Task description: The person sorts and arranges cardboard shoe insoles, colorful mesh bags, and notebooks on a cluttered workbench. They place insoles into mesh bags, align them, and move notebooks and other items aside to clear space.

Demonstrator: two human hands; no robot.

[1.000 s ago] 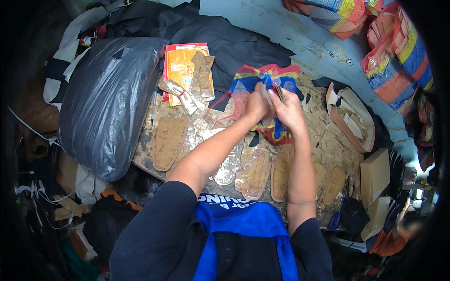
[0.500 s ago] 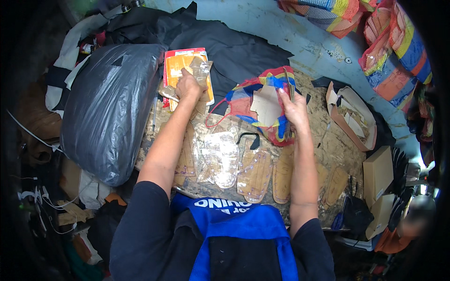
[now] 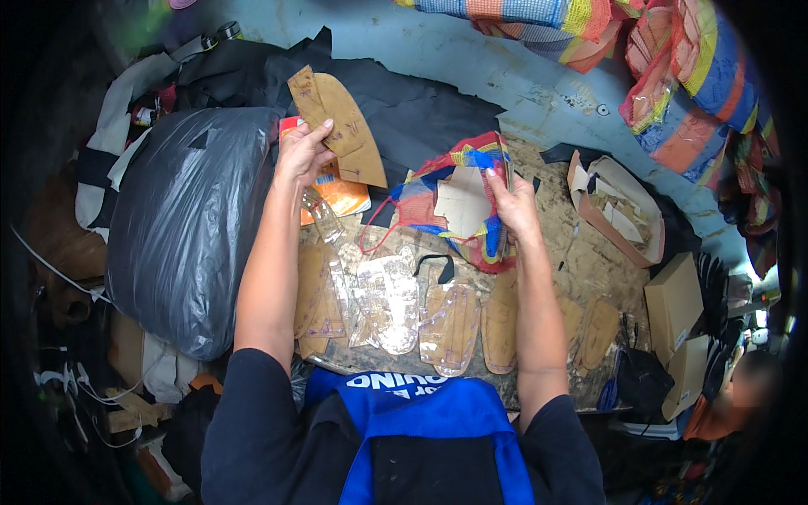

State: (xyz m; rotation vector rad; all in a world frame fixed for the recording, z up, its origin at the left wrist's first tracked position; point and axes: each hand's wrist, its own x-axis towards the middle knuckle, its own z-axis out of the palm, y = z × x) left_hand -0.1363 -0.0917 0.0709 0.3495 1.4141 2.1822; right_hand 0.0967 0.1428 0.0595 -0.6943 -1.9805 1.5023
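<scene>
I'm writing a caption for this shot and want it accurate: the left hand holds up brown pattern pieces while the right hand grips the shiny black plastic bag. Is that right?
Not quite: the bag is wrong. The head view shows the right hand gripping the striped mesh bag. The left hand does hold up brown pattern pieces.

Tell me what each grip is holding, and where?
The left grip holds brown cardboard templates by their lower-left edge; the right grip holds a colourful mesh bag by its right edge, with thin flat pieces there.
</scene>
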